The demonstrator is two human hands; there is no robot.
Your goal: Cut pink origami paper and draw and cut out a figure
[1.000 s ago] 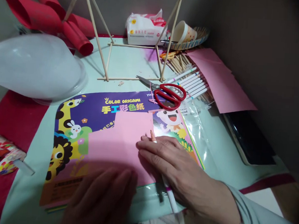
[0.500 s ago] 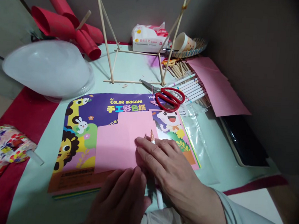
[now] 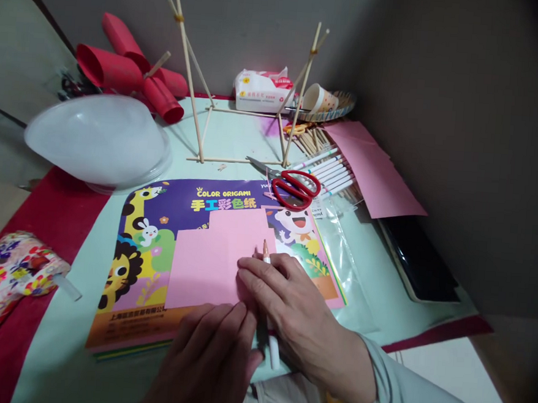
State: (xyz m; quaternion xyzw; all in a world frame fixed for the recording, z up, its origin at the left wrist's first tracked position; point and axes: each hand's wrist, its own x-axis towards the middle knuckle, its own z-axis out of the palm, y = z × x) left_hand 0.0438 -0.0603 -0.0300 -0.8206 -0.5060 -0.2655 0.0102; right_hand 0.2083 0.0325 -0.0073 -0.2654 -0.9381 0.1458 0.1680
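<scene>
My right hand (image 3: 297,320) lies flat, palm down, on the pink paper (image 3: 216,262), fingers spread and pressed on the sheet's right part. A marker pen (image 3: 268,306) runs under that hand: its pale tip shows beyond the fingertips at the far side and its white barrel end shows at the near side. I cannot tell whether the hand pinches the pen or merely covers it. My left hand (image 3: 212,357) rests at the near edge of the same sheet, fingers together and laid flat, holding nothing.

Change noted: compared with a second ago, the left hand has come up from the near edge of the frame and now sits just beside the right hand, touching the pen's barrel region. The right hand has kept its place on the sheet. The view has tilted up slightly, so more of the far stick frame shows. I judge that the sheet is now pinned by both hands.

The pink paper lies on the origami paper pack (image 3: 156,236), which rests on the tabletop (image 3: 56,346). Beyond the pack, red scissors (image 3: 292,188) lie touching its far right corner, with a row of markers (image 3: 333,169) just right of them. A wooden stick frame (image 3: 243,101) stands farther off, and a clear plastic lid (image 3: 98,140) sits at far left.
</scene>
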